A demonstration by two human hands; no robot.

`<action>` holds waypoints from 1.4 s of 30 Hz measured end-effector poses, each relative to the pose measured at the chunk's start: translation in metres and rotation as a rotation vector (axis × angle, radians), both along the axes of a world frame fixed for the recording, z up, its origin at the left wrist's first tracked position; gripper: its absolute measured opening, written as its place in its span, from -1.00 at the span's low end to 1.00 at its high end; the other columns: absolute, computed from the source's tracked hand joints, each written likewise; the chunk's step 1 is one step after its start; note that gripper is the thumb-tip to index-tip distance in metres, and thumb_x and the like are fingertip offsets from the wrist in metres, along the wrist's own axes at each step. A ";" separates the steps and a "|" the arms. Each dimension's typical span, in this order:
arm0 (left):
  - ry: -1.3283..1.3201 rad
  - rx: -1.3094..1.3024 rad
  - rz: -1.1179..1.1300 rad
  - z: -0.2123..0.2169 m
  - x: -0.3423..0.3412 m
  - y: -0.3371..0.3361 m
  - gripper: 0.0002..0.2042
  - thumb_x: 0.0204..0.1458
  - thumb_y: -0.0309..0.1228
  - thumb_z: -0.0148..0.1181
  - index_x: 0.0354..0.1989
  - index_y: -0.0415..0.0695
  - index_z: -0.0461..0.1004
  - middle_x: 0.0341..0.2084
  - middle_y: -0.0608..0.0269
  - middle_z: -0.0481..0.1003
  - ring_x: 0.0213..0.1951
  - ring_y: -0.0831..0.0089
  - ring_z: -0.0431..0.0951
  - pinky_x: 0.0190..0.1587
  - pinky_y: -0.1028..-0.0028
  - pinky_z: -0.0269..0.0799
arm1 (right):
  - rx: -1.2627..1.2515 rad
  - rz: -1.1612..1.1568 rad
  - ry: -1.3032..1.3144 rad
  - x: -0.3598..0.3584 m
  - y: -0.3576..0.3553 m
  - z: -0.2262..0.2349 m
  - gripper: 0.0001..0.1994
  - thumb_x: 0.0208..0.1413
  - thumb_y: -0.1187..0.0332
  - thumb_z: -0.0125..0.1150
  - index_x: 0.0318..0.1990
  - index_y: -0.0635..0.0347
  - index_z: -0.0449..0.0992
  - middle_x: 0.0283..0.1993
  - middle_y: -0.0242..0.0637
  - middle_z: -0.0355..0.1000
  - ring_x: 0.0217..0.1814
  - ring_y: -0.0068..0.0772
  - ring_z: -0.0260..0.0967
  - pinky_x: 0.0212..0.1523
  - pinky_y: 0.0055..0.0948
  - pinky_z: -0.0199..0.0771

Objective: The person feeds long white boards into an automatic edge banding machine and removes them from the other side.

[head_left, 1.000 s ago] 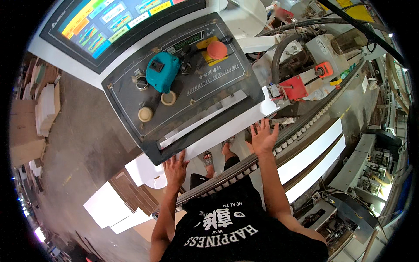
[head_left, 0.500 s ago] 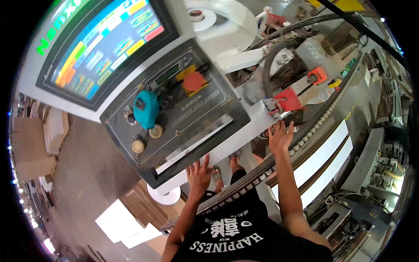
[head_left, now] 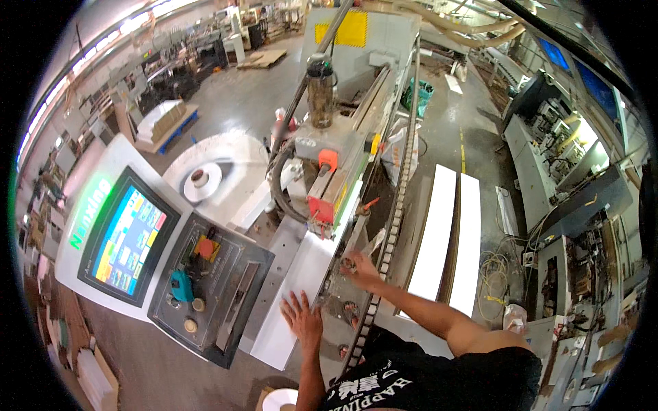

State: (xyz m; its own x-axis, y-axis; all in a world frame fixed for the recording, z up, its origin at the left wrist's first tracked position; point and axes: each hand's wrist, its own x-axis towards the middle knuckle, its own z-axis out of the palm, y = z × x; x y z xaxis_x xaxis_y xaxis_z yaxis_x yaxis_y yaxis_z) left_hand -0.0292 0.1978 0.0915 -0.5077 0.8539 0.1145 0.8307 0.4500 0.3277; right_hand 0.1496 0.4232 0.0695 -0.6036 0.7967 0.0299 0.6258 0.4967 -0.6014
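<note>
A white panel lies flat on the machine bed beside a roller track. My left hand rests flat on the near end of the panel, fingers spread. Farther along, my right hand is pressed on the panel's right edge next to the track, fingers apart. A red and orange machine head sits just beyond the panel's far end. Neither hand grips anything.
A grey control panel with coloured knobs and a lit screen stands to the left. A large white reel lies behind it. Two long white boards lie on the floor to the right, with machinery along the right side.
The view has swung up and to the right, so the control panel now sits at the left. Both hands stay flat on the white panel, and my right hand is now farther along it.
</note>
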 end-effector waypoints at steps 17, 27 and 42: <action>0.185 0.107 -0.154 -0.028 -0.002 0.021 -0.50 0.25 -0.32 0.12 0.38 -0.09 0.38 0.45 -0.12 0.19 0.46 -0.34 0.06 0.51 -0.16 -0.17 | 0.156 0.167 -0.150 0.053 -0.076 -0.006 -0.53 0.21 -0.19 0.21 -0.08 0.00 0.69 0.01 -0.26 0.60 0.10 -0.12 0.51 0.15 -0.06 0.42; 0.120 0.155 -0.225 -0.018 -0.005 0.055 -0.45 0.24 -0.19 0.18 0.34 -0.24 0.38 0.40 -0.18 0.27 0.45 -0.17 0.16 0.52 0.00 -0.04 | 0.028 0.147 -0.152 0.050 -0.077 0.009 -0.55 0.21 -0.18 0.22 -0.14 0.01 0.68 -0.11 -0.33 0.62 0.00 -0.15 0.52 0.12 -0.11 0.41; 0.091 0.233 -0.263 -0.025 0.003 0.145 -0.26 0.21 -0.11 0.21 0.42 -0.36 0.17 0.40 -0.16 0.26 0.46 -0.07 0.17 0.56 -0.01 -0.19 | -0.016 0.160 -0.135 0.054 -0.077 -0.005 -0.43 0.20 -0.30 0.13 -0.05 0.02 0.67 -0.01 -0.31 0.62 0.05 -0.12 0.53 0.17 -0.13 0.42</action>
State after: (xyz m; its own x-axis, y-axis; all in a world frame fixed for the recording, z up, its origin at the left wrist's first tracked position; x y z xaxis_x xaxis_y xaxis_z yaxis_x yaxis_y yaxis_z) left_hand -0.0258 0.3423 0.0662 -0.2528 0.8995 0.3564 0.9387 0.1387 0.3158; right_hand 0.2035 0.3464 0.0648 -0.7201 0.6901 -0.0720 0.6153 0.5871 -0.5260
